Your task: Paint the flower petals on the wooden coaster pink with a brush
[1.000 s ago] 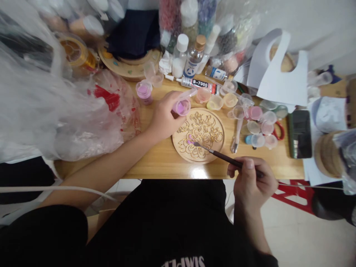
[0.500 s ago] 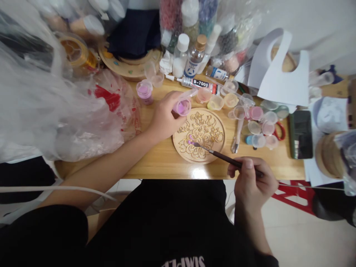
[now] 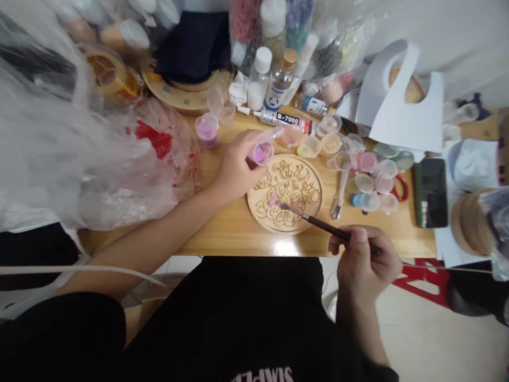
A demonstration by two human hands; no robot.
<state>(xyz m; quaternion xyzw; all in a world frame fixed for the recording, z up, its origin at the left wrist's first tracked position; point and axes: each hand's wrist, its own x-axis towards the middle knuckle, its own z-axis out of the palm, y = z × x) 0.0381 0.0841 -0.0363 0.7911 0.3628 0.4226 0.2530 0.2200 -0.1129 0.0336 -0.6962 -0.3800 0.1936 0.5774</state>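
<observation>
My left hand (image 3: 237, 168) is closed around a small clear plastic cup (image 3: 262, 154) of purple paste, its lid flipped up. The cup is held above the upper left rim of a round wooden plaque (image 3: 253, 213). Gold outlines of flowers and leaves cover the plaque, and a little purple lies in one petal left of centre. In my right hand (image 3: 368, 260) is a thin palette knife (image 3: 332, 229) with a dark handle and a metal tip. The tip is at the plaque's flower, just right of the purple patch; whether it touches the surface I cannot tell.
Several small paint cups (image 3: 363, 183) stand right of the plaque, near red-handled scissors (image 3: 401, 188) and a phone (image 3: 430, 193). A glue tube (image 3: 287, 121) and bottles (image 3: 278, 79) are behind. Plastic bags (image 3: 135, 175) crowd the left; another purple cup (image 3: 207, 131) stands nearby.
My right hand and the palette knife have shifted slightly to the right, the tip moving a little away from the purple patch. My left hand holds the cup in nearly the same place.
</observation>
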